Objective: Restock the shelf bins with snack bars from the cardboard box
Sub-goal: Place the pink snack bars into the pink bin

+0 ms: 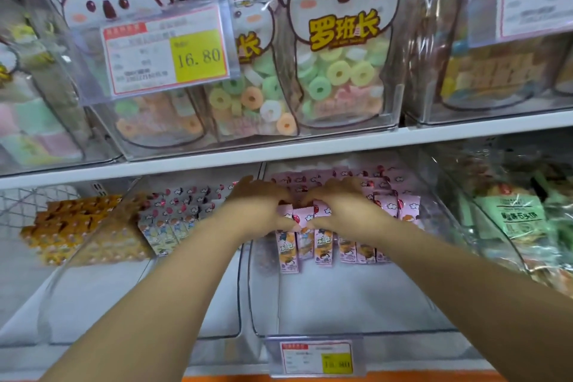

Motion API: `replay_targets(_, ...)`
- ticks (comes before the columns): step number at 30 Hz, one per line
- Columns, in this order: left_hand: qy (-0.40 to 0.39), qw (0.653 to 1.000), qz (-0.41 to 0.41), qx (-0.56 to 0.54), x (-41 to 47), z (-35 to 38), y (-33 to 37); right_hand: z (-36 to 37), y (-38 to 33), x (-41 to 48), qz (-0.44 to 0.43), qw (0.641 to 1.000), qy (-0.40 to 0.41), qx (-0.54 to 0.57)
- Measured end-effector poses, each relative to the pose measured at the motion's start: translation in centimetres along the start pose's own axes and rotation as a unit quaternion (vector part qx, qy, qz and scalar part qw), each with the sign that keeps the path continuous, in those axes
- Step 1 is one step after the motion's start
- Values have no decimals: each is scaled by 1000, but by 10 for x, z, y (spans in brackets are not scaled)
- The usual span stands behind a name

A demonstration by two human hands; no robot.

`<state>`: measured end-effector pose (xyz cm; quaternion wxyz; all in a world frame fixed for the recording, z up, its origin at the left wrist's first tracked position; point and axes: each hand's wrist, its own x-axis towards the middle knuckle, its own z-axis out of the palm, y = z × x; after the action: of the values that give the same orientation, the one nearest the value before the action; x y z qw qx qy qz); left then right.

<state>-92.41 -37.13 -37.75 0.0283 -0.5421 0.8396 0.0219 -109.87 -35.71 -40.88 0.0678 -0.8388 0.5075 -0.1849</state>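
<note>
Pink wrappers fill the back of the clear bin (pixel 341 316) in front of me. These are the snack bars (pixel 350 250), standing upright in tight rows on the lower shelf, and the front of the bin floor is bare.

My left hand (pixel 260 205) and right hand (pixel 341 206) are side by side, nearly touching, over the front row. The fingers of both curl down over the top ends of the bars, and each thumb presses the front of a wrapper, so each hand pinches a few bars. How many, I cannot tell.

In the neighbouring bin (pixel 145 319) on my left stand white-and-blue bars (pixel 173 220). Beyond those are orange packets (pixel 71 226), beside a wire basket (pixel 28 205). To my right lie green packets (pixel 521 217) in clear wrap.

A price tag (pixel 316 357) hangs on the front of the pink bars' bin. Above the white shelf board (pixel 217 158), bear-faced bags of ring sweets (pixel 338 71) stand in clear boxes. On one of those boxes is a yellow tag reading 16.80 (pixel 169 51).
</note>
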Motion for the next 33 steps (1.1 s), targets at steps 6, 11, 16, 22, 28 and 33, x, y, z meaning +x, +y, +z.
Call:
replay_targets(6, 7, 1000, -1, -8, 12, 1, 6, 6, 13, 4, -6, 1000, -3, -4)
replay_targets(11, 2, 1000, 7, 4, 12, 4, 11, 14, 18, 4, -13, 999, 27, -27)
replay_targets(16, 8, 1000, 9, 2, 11, 5, 10, 16, 18, -3, 3, 994, 84, -66)
replay_targets(22, 36, 999, -17, -2, 11, 6, 6, 30, 15, -5, 44, 984, 144, -97)
replay_targets(28, 102, 993, -11, -53, -5, 9, 7, 18, -2, -11, 39, 986, 125, -101)
replay_targets(33, 182, 972, 23, -150, -43, 13, 9, 6, -21, -39, 52, 990, 122, -36)
